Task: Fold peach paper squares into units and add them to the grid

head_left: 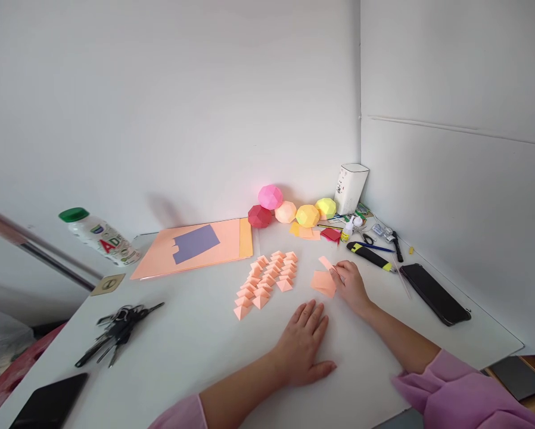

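Note:
My left hand point(304, 345) lies flat on the white table, its fingers stretched out and nothing under them that I can see. Between the closed fingers of my right hand point(351, 287) is a narrow peach paper strip point(325, 262), sticking up and to the left. Just beneath that hand lies a peach paper square point(322, 282), partly covered by the fingertips. Several small folded peach paper pyramids point(267, 276) stand in slanting rows left of my right hand and beyond my left.
Faceted paper balls point(286, 212) rest along the wall. Peach sheets point(151, 256) carry a purple paper piece point(196, 242). Right: a cutter point(371, 256), a glue bottle point(347, 230), a black case point(434, 293). Left: keys point(120, 329), a bottle point(102, 238), a black phone-like slab point(50, 402).

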The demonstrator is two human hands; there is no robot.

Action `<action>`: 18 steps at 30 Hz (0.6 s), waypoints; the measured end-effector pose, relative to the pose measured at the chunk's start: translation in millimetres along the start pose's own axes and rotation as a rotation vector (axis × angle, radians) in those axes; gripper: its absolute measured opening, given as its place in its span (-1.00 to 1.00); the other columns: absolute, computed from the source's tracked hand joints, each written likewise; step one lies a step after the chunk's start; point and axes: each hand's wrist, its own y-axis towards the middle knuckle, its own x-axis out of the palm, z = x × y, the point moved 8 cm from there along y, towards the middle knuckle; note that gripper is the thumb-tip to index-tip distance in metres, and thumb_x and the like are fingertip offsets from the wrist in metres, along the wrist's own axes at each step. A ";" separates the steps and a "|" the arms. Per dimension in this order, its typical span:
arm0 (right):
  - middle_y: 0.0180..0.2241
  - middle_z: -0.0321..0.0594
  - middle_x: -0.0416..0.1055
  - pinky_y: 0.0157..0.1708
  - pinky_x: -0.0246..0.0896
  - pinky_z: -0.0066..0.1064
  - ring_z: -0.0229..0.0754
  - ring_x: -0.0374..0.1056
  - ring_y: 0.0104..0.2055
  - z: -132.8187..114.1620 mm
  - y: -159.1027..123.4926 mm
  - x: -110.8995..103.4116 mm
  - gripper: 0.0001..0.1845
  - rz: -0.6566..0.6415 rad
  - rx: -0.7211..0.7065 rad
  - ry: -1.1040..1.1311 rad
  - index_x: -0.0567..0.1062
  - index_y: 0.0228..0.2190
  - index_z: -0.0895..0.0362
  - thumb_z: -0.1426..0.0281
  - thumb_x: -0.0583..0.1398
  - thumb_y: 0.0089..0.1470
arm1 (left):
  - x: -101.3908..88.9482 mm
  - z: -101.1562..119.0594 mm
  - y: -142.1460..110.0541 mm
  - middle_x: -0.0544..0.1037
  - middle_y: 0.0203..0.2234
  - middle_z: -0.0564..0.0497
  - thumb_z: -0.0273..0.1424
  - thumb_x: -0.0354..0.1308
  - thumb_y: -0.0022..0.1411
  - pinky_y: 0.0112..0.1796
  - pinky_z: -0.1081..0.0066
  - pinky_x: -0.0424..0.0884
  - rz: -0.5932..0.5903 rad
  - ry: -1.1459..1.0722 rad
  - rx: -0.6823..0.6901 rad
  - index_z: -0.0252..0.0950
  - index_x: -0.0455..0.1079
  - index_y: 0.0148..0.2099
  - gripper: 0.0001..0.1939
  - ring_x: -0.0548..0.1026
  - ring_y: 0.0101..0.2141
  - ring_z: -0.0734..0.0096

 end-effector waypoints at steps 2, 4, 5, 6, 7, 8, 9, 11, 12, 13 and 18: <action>-0.48 -0.18 0.27 -0.34 0.17 -0.28 -0.12 0.20 -0.35 0.3 0.6 -5.5 -0.63 0.030 0.060 0.076 0.31 -0.62 0.13 0.24 0.01 0.14 | -0.9 0.3 0.2 -0.11 0.28 -0.27 0.03 -0.09 0.17 0.18 -0.09 -0.19 0.025 -0.050 0.004 -0.41 -0.03 0.27 -0.21 -0.23 0.25 -0.11; -0.56 -0.26 0.22 -0.45 0.14 -0.35 -0.21 0.16 -0.48 3.1 -1.6 -2.6 -0.60 -0.016 0.174 0.245 0.23 -0.64 0.13 0.18 0.03 0.12 | -5.9 -4.2 1.4 0.03 0.24 -0.27 -0.05 -0.01 0.17 0.18 -0.06 -0.10 0.098 -0.160 -0.027 -0.39 0.03 0.24 -0.28 -0.11 0.24 -0.07; -0.60 -0.30 0.19 -0.51 0.12 -0.39 -0.26 0.13 -0.54 3.9 -4.5 3.6 -0.60 -0.078 0.246 0.361 0.23 -0.63 0.13 0.14 0.05 0.10 | -11.2 -10.5 1.9 0.12 0.21 -0.27 -0.11 0.01 0.17 0.17 -0.02 -0.02 0.167 -0.252 -0.074 -0.37 0.05 0.22 -0.33 0.00 0.22 -0.03; -0.63 -0.34 0.18 -0.54 0.11 -0.41 -0.29 0.12 -0.58 1.9 -8.9 13.3 -0.62 -0.174 0.310 0.493 0.26 -0.60 0.13 0.12 0.09 0.08 | -17.5 -19.4 1.9 0.21 0.15 -0.27 -0.16 0.01 0.19 0.14 0.04 0.08 0.252 -0.366 -0.136 -0.36 0.08 0.19 -0.40 0.13 0.18 0.04; -0.66 -0.37 0.18 -0.57 0.11 -0.43 -0.31 0.12 -0.61 -3.3 -14.2 22.8 -0.63 -0.267 0.349 0.616 0.27 -0.56 0.14 0.11 0.12 0.05 | -23.7 -30.8 0.9 0.29 0.09 -0.26 -0.20 -0.01 0.21 0.09 0.11 0.21 0.346 -0.507 -0.216 -0.34 0.09 0.17 -0.46 0.26 0.10 0.12; -0.65 -0.38 0.21 -0.59 0.11 -0.44 -0.32 0.13 -0.62 -9.8 -20.0 31.3 -0.64 -0.350 0.377 0.716 0.31 -0.50 0.15 0.10 0.15 0.02 | -29.0 -44.0 -1.5 0.35 0.02 -0.24 -0.20 -0.01 0.22 0.01 0.15 0.31 0.451 -0.666 -0.308 -0.33 0.12 0.12 -0.52 0.38 0.00 0.19; -0.62 -0.36 0.25 -0.61 0.10 -0.46 -0.33 0.16 -0.62 -16.5 -25.8 38.1 -0.65 -0.412 0.398 0.798 0.33 -0.44 0.16 0.10 0.19 -0.01 | -31.2 -54.0 -2.5 0.39 -0.03 -0.21 -0.18 0.00 0.21 -0.08 0.20 0.39 0.512 -0.825 -0.367 -0.31 0.14 0.08 -0.55 0.45 -0.09 0.23; -0.59 -0.35 0.30 -0.59 0.14 -0.46 -0.32 0.21 -0.61 -29.6 -38.0 50.8 -0.62 -0.550 0.413 0.873 0.37 -0.28 0.18 0.12 0.19 0.00 | -29.1 -64.0 1.4 0.49 -0.25 -0.12 -0.13 0.05 0.17 -0.37 0.32 0.46 0.494 -1.082 -0.419 -0.32 0.23 -0.08 -0.61 0.51 -0.33 0.31; -0.58 -0.34 0.32 -0.58 0.16 -0.46 -0.31 0.24 -0.59 -34.8 -42.9 54.6 -0.60 -0.595 0.407 0.886 0.37 -0.25 0.19 0.13 0.19 0.01 | -26.3 -65.4 4.3 0.50 -0.45 -0.03 -0.09 0.05 0.15 -0.50 0.38 0.42 0.440 -1.171 -0.435 -0.33 0.25 -0.19 -0.62 0.49 -0.50 0.39; -0.54 -0.32 0.34 -0.57 0.17 -0.46 -0.31 0.26 -0.57 -38.6 -46.9 57.2 -0.59 -0.628 0.398 0.884 0.36 -0.21 0.19 0.13 0.19 0.01 | -24.6 -65.4 6.7 0.46 -0.56 0.04 -0.07 0.07 0.13 -0.58 0.43 0.35 0.393 -1.237 -0.434 -0.33 0.25 -0.27 -0.61 0.43 -0.61 0.45; -0.33 -0.19 0.39 -0.49 0.23 -0.46 -0.29 0.30 -0.46 -48.7 -54.7 54.5 -0.52 -0.698 0.235 0.810 0.24 0.00 0.13 0.22 0.15 0.08 | -23.0 -74.6 4.0 0.38 -0.70 0.16 -0.14 0.21 0.02 -0.71 0.53 0.17 0.346 -1.381 -0.503 -0.30 0.22 -0.41 -0.66 0.28 -0.75 0.59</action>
